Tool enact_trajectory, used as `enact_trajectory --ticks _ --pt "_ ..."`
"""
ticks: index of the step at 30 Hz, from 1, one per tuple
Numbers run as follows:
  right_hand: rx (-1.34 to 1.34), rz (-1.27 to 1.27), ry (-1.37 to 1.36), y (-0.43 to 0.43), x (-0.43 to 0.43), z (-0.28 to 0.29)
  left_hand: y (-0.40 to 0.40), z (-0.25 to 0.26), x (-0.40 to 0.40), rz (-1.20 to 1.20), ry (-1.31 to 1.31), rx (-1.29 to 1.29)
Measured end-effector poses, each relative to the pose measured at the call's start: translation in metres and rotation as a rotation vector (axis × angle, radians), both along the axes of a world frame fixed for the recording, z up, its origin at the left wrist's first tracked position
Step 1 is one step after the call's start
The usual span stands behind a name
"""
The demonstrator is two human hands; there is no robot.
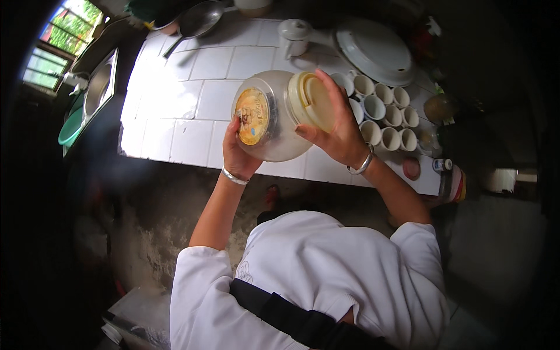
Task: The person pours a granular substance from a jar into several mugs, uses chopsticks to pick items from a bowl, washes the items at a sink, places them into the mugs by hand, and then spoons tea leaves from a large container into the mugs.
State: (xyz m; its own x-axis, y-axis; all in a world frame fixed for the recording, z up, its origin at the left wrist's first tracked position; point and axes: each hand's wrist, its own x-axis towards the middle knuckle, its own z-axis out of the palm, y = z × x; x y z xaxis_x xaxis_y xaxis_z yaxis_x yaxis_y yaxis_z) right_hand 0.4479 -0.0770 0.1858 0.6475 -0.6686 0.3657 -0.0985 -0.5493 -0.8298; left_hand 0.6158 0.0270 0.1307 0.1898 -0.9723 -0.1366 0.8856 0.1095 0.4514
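Both my hands hold a large translucent plastic jar (286, 127), tipped on its side above the white-tiled counter (214, 98). My left hand (240, 151) grips its labelled end, where a round orange and yellow label faces up and to the left. On the cream screw lid (313, 103), at the jar's right end, my right hand (339, 127) rests with the thumb below and the fingers over the top. The lid sits on the jar's mouth. Something dark shows through the wall behind the label; what it is I cannot tell.
Several mugs (374, 107) stand in rows right of the jar, below a large white oval tray (376, 52). A lidded white pot (294, 38) and a frying pan (201, 19) lie towards the back. At far left is a sink (98, 89) with a green basin (71, 127).
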Motion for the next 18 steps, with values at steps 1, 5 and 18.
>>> enact_trajectory --ticks 1,5,18 --pt "-0.018 0.003 -0.023 0.008 0.008 -0.001 0.008 0.000 0.008 0.023 -0.026 -0.011" --pt "-0.213 0.060 0.026 0.031 0.027 0.003 0.033 0.005 0.037 0.031 -0.026 0.024" --pt "-0.288 0.035 0.329 0.032 0.012 -0.042 0.089 -0.006 0.085 -0.052 0.099 -0.035"
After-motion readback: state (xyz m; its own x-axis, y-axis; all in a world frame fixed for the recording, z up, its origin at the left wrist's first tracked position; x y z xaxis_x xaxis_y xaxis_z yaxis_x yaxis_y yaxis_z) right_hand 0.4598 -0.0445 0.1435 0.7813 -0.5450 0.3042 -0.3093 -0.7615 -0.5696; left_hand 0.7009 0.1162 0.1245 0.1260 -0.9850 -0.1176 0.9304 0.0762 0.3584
